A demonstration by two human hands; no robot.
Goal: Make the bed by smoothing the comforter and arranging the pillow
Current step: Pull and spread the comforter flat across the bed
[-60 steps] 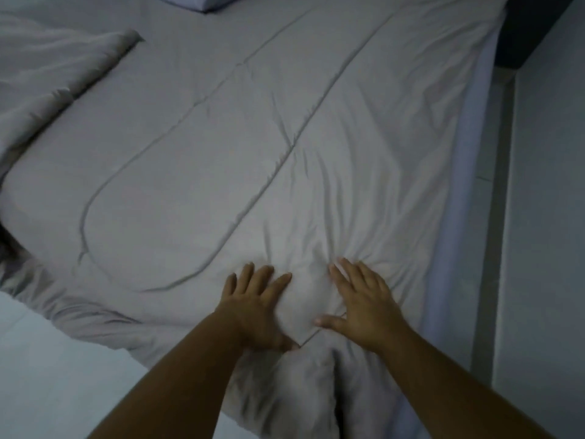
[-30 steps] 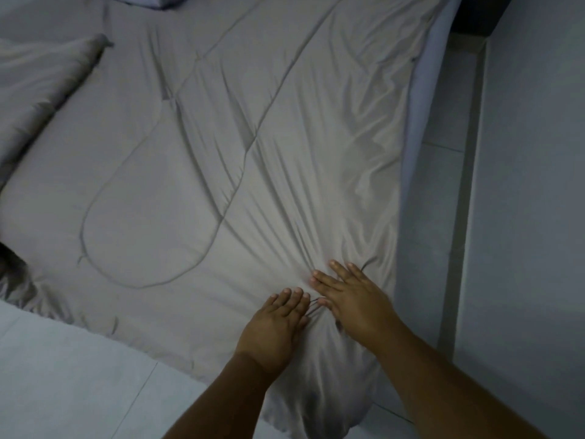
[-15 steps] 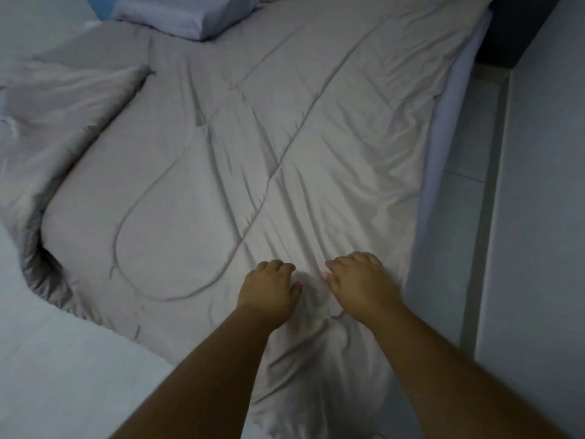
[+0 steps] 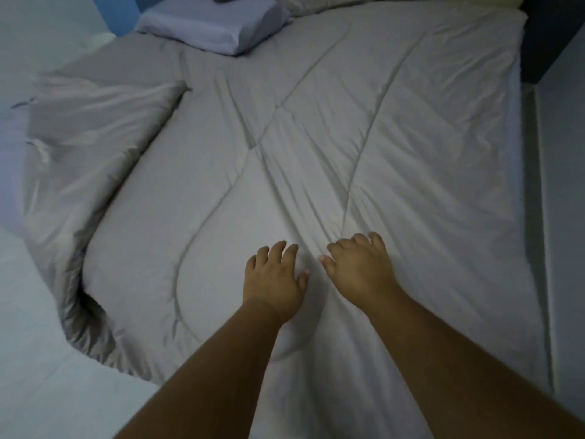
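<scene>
A grey quilted comforter (image 4: 395,128) covers the bed, with creases running up from its middle. Its left side is folded back on itself in a bunched flap (image 4: 95,122). A lavender pillow (image 4: 215,23) lies at the far left of the head end. My left hand (image 4: 275,280) and my right hand (image 4: 357,267) lie side by side on the comforter near its middle, palms down. Their fingers are spread and slightly bent, touching the fabric without any bunched in them.
A grey pillow edge (image 4: 332,3) shows at the top. Pale floor (image 4: 38,359) lies left of the bed. A narrow strip of floor (image 4: 544,248) and a wall (image 4: 569,185) run along the right, with a dark panel (image 4: 544,33) at the top right corner.
Both hands went from curled in the fabric near the foot edge to spread flat farther up the comforter. The view lifted, showing more of the pillow.
</scene>
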